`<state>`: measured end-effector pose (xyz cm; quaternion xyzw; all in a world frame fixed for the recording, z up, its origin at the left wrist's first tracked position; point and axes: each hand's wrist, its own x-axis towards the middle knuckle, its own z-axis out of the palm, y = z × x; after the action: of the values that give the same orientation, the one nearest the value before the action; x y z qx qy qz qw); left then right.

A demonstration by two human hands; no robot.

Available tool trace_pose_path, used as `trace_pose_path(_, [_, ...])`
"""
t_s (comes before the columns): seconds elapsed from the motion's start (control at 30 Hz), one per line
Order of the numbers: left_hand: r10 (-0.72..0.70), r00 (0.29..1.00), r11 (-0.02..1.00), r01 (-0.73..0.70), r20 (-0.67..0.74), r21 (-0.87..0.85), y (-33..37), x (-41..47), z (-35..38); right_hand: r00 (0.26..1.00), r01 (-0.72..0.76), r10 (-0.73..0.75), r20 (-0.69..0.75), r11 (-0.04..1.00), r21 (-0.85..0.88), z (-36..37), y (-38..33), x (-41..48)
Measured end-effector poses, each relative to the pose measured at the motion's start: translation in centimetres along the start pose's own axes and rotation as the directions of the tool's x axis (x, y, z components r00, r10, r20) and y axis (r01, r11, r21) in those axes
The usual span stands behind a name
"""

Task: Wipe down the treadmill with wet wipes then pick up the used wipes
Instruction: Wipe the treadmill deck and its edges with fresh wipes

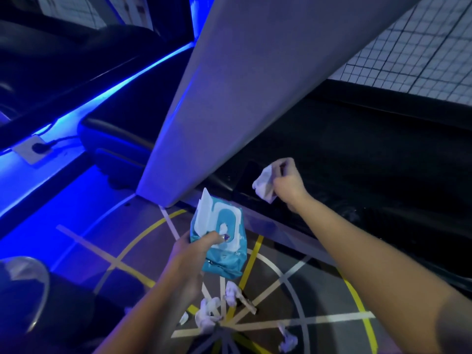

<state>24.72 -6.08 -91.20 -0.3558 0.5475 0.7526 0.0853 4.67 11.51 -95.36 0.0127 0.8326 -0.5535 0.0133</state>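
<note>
My right hand [290,181] grips a crumpled white wet wipe [264,185] above the dark side rail of the treadmill [357,159]. My left hand [194,254] holds a blue wet-wipe pack [222,238] with its white flap lifted, over the floor beside the treadmill. The grey upright post of the treadmill [229,98] rises between the two hands. Several used wipes lie crumpled on the floor below the pack: one [208,314] near the centre, one [233,293] just right of it, another [287,341] further right.
The floor [319,297] carries white and yellow painted lines. Blue strip lighting [122,80] runs along dark equipment at the left. A power socket with a plugged cable [38,148] sits on the left floor. A tiled wall [421,47] stands behind the treadmill.
</note>
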Motion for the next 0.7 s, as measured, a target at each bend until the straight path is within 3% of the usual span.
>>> trace_pose_path(0.07, [-0.005, 1.000, 1.000, 0.005, 0.013, 0.006, 0.2, -0.2, -0.2, 0.996, -0.043, 0.044, -0.080, 0.999, 0.017, -0.1, 0.1, 1.7])
trace_pose_path(0.23, [-0.006, 1.000, 1.000, 0.005, 0.018, 0.025, 0.5, -0.4, -0.2, 0.969, -0.246, 0.227, -0.101, 0.931, -0.270, -0.7, 2.1, 3.7])
trace_pose_path(0.27, [-0.005, 1.000, 1.000, 0.004, 0.019, 0.027, 0.6, -0.4, -0.2, 0.982, -0.178, 0.134, -0.130, 0.885, -0.430, -0.8, 2.5, 3.3])
trace_pose_path(0.33, [-0.001, 1.000, 0.999, 0.000, 0.021, 0.036, 0.7, -0.3, -0.3, 0.969, 0.072, -0.206, -0.134, 0.760, -0.646, -0.5, 3.4, 2.3])
trace_pose_path(0.4, [-0.002, 1.000, 0.999, 0.001, 0.023, 0.045, 0.6, -0.1, -0.3, 0.923, 0.239, -0.379, -0.065, 0.700, -0.673, 0.3, 4.2, 0.9])
trace_pose_path(0.43, [0.000, 1.000, 0.999, -0.001, 0.023, 0.048, 0.6, -0.1, -0.3, 0.934, 0.267, -0.358, 0.016, 0.665, -0.698, 0.9, 4.5, 0.1])
trace_pose_path(0.5, [0.007, 0.999, 0.999, -0.008, 0.032, 0.045, 0.5, 0.1, -0.3, 0.975, 0.221, -0.109, 0.195, 0.581, -0.783, 2.4, 4.8, -1.8])
trace_pose_path(0.57, [0.011, 0.999, 0.998, -0.013, 0.030, 0.056, 0.4, 0.2, -0.4, 0.969, 0.206, 0.026, 0.247, 0.473, -0.856, 3.4, 5.4, -2.6])
trace_pose_path(0.7, [0.026, 1.000, 0.994, -0.027, 0.017, 0.102, 0.0, 0.5, -1.3, 0.966, 0.225, 0.036, 0.256, 0.370, -0.901, 4.9, 4.3, -2.1])
